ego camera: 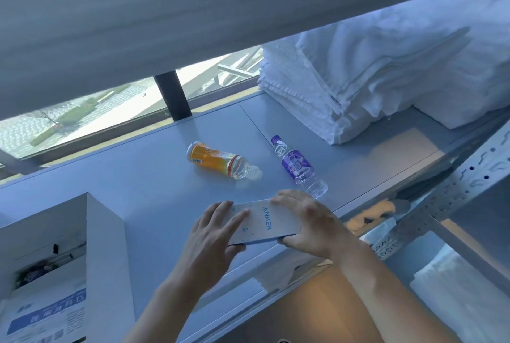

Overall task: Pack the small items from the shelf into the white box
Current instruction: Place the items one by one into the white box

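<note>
Anker carton (263, 222) held between both hands just above the shelf (154, 177), lower centre of frame; not yet in the white box (106, 235).

The left hand (214, 232) is curled round the carton's left end, fingers laid over its top face; the right hand (306, 224) is closed round the right end, thumb underneath. The white box is seen at lower left, open, with printed packets already inside. Two bottles lie on their sides higher in the frame: an orange-labelled bottle (220, 160) at centre and a purple-labelled bottle (299, 167) right of it, well apart from the box. Risk, as judged: the carton could be caught on the box's near wall during transfer leftward, since that wall stands tall; the right hand's knuckles are near the purple-labelled bottle, which could be nudged and rolled off the shelf edge.
</note>
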Tool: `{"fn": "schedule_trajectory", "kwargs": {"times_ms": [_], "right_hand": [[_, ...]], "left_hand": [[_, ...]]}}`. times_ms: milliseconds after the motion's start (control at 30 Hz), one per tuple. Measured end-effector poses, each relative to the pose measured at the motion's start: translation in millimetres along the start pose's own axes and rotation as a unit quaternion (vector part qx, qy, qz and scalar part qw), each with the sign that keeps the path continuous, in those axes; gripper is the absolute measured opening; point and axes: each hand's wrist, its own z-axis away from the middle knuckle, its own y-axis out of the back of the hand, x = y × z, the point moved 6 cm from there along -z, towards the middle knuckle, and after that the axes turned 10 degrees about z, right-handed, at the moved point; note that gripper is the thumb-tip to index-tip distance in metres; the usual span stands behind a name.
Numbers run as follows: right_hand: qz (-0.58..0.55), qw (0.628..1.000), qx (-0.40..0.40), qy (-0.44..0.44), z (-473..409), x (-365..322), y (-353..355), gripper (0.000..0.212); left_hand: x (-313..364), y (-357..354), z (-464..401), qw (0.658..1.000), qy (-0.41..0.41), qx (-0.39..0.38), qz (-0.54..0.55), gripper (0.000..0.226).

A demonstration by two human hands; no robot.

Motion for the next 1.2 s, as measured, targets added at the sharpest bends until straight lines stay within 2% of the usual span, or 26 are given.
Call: {"fn": "schedule_trajectory", "kwargs": {"times_ms": [267, 533, 967, 1200], "right_hand": [[0.01, 0.999, 0.037, -0.01, 2, -42, 41, 0.077], [0.016, 0.998, 0.05, 0.029, -39, -130, 49, 0.079], [0.016, 0.98, 0.001, 0.199, -129, -315, -25, 0.073], [0.081, 0.963, -0.05, 0.254, -160, -375, -69, 0.066]], "left_hand": [[9, 47, 8, 0.998, -0.034, 0.05, 0.014, 0.07], [-33, 118, 51, 0.992, -0.018, 0.123, 0.001, 0.072], [-160, 213, 178, 0.97, 0.108, 0.216, -0.026, 0.077], [-219, 225, 213, 0.967, 0.161, 0.192, -0.054, 0.074]]}}
